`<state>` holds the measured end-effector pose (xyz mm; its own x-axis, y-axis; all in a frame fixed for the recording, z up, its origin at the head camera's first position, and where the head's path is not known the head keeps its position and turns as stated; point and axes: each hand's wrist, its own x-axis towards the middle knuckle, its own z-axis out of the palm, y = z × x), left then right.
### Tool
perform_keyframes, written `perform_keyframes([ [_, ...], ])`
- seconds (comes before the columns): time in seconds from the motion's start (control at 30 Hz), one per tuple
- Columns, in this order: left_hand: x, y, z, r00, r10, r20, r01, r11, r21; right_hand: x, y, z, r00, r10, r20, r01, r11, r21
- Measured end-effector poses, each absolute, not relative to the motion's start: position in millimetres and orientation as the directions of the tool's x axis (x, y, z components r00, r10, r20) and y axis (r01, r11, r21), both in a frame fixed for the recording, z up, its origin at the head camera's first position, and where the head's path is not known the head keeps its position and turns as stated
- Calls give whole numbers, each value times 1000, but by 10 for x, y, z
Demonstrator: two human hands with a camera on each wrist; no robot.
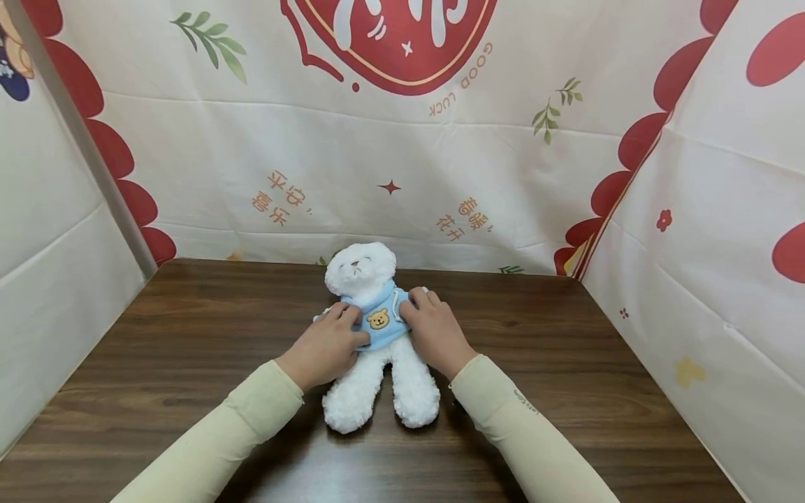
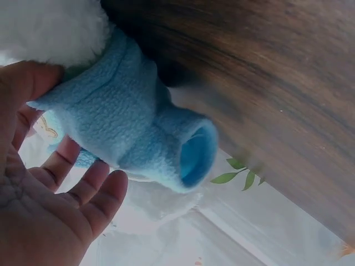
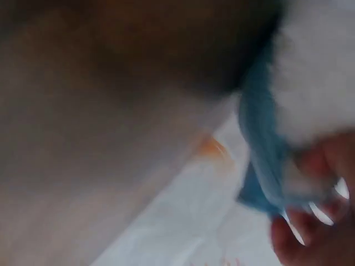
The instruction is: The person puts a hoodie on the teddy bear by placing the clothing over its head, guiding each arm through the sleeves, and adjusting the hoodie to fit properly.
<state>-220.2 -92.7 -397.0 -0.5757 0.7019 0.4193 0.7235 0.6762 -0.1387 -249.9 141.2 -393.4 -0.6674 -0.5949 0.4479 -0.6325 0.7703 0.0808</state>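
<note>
A white plush bear lies on its back on the table, legs toward me and head tilted left. It wears a light blue hoodie with a bear-face patch and a white drawstring. At the hoodie's left side, my left hand holds the cloth, its thumb at the hem and fingers over the front. My right hand grips the opposite side near the sleeve. In the left wrist view, one sleeve gapes, and no paw shows in its opening. The right wrist view is blurred, showing fingers at the blue cloth's edge.
The dark wooden table runs back to a printed white cloth backdrop. Similar cloth walls stand along the left and right sides. The bear's head lies close to the back edge.
</note>
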Motion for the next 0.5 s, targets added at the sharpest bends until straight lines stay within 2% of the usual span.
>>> perform_keyframes([
  [0.1,-2203,-924,-3974,-579,699,420,720,680,-139,-2486,1483,-3831,-715,-574,400,-654,751,-92],
  [0.17,-2204,-919,-3983,-578,700,419,720,679,-140,-2487,1529,-3772,-754,-531,387,-636,738,-226],
  [0.23,-2205,-909,-3993,-575,702,420,721,677,-146,-2503,1554,-3741,-787,-494,369,-605,735,-307],
  [0.37,-2207,-878,-4007,-568,704,427,717,678,-163,-2535,1523,-3726,-855,-464,234,-519,766,-378],
  [0.5,-2202,-859,-4006,-566,704,429,713,679,-173,-2545,1470,-3729,-880,-457,130,-468,786,-405],
])
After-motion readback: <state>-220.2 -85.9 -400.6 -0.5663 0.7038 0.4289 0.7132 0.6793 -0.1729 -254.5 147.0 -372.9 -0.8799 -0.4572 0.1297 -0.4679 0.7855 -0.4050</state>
